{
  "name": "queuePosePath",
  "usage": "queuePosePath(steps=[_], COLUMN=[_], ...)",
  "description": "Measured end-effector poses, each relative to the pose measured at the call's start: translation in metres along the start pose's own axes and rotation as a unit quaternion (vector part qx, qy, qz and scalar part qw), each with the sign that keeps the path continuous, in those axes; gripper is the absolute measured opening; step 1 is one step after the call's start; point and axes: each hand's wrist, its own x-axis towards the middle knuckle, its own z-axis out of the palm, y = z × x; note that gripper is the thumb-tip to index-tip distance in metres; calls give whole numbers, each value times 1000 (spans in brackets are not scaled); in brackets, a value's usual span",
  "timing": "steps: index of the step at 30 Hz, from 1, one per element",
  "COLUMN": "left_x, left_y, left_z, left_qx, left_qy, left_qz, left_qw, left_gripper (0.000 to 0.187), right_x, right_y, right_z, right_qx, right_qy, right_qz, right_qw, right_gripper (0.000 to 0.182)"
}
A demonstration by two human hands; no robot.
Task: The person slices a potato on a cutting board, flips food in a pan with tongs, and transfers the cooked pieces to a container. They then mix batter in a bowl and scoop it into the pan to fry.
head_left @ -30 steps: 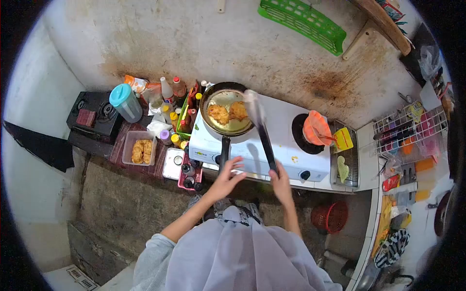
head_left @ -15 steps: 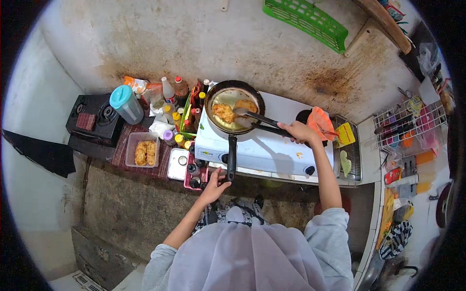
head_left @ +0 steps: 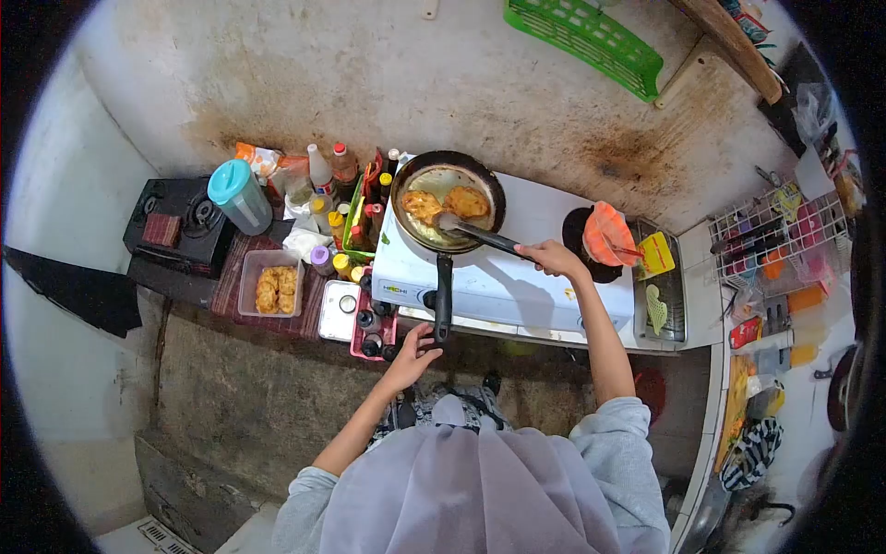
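Note:
A frying pan [head_left: 444, 260] with bubbling oil stands on the white gas stove [head_left: 544, 212]. Two golden fried pieces, a left one [head_left: 422, 205] and a right one [head_left: 467, 200], lie in it. My right hand [head_left: 552, 258] is closed around black-handled tongs [head_left: 494, 240], whose grey tips are together between the pieces, low in the pan. Beside the end of the pan's black handle, my left hand [head_left: 412, 357] is held with its fingers apart, fingertips right at the handle.
A plastic box [head_left: 245, 294] of fried pieces sits left of the stove, near crowded bottles [head_left: 343, 166] and a lidded jug [head_left: 242, 198]. An orange scalloped bowl [head_left: 607, 231] stands over the right burner. A wire rack [head_left: 784, 231] is farther right.
The tongs' two arms, spread before, are now together, and my right hand has shifted slightly left. The fried pieces sit a little differently. My left hand stays by the handle.

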Motion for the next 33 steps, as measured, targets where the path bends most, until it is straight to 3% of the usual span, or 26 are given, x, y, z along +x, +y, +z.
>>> queuePosePath(steps=[7, 13, 21, 28, 33], left_x=[-4, -2, -2, -10, -29], left_y=[1, 0, 1, -2, -6], left_z=[-3, -4, 0, -13, -36], left_qx=[-36, -38, -45, -55, -47], left_qy=[14, 21, 11, 21, 66], left_qz=[-18, -20, -28, -15, -33], left_qw=[999, 999, 999, 998, 996], left_gripper=[60, 58, 57, 53, 51], right_x=[-27, -57, -66, -73, -72], right_y=[-8, -14, -19, -16, -5], right_z=[6, 4, 5, 4, 3], right_qx=[-88, -171, -303, -366, -415], right_qy=[85, 220, 377, 385, 333], right_qz=[-40, -87, -205, -245, -283], right_qw=[992, 956, 851, 811, 798], right_gripper=[59, 52, 45, 42, 48])
